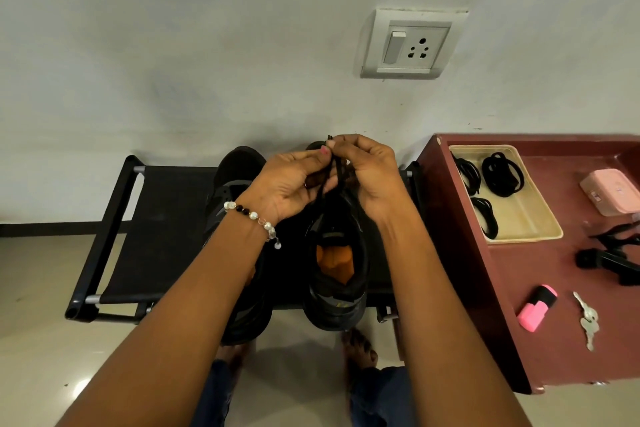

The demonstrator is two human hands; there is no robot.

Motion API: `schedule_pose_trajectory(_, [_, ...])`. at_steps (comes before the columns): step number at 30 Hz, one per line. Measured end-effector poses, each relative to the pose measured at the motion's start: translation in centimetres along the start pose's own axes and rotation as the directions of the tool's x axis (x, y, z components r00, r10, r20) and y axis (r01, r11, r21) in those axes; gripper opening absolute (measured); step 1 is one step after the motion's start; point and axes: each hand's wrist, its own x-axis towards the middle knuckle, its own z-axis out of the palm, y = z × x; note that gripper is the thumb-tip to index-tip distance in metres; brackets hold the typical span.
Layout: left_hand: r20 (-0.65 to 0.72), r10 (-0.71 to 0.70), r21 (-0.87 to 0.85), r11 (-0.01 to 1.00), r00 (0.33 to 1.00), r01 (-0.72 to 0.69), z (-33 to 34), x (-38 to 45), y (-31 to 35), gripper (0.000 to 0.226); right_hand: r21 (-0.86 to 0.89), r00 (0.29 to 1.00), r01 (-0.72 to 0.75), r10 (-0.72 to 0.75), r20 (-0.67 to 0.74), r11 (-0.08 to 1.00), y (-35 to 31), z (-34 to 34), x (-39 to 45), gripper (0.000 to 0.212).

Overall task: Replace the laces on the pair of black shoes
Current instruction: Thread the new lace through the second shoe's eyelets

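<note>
Both the left hand (287, 180) and right hand (367, 170) pinch the lace (323, 189) ends above the right shoe (337, 274) on the black rack (152, 225). If one end slips, it could pull back through the eyelets, I reckon.

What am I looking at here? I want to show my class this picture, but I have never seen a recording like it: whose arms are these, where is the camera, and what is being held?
There is no machine. A person wears a camera on the head, looking down at their own arms. The left hand, with a beaded bracelet on its wrist, and the right hand pinch a black lace that rises from the right shoe. The left shoe stands beside it on a black rack. On the reddish table a beige tray holds coiled laces; a pink box, pink highlighter and keys lie nearby.
</note>
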Motion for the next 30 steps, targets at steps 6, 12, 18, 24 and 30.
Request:
schedule_pose_trajectory(6, [0.085,-0.01,0.101,0.995,0.996,0.001,-0.5,0.3,0.5,0.017,0.091,0.98,-0.185,0.177,0.091,0.979,-0.6,-1.1,-0.1,0.005])
schedule_pose_trajectory(12, [0.008,0.068,0.156,0.985,0.998,-0.069,-0.7,0.9,1.3,0.009,0.007,0.992,-0.128,0.128,0.02,0.992,-0.3,-1.9,0.5,0.018])
schedule_pose_trajectory(18, [-0.046,0.115,-0.039,0.992,0.992,-0.117,0.7,1.2,4.3,0.009,-0.64,0.994,-0.08,0.113,0.01,0.764,0.7,-4.0,0.2,0.065])
schedule_pose_trajectory(24, [-0.019,0.083,-0.116,0.99,0.996,-0.084,4.9,-0.4,10.5,0.015,-0.703,0.991,-0.114,0.133,-0.029,0.702,2.7,-3.6,0.9,0.075])
schedule_pose_trajectory(30, [0.072,0.223,-0.174,0.963,0.972,-0.208,9.2,-3.7,16.6,0.013,-0.795,0.995,0.087,-0.096,0.037,0.601,2.3,-2.8,-0.1,0.09])
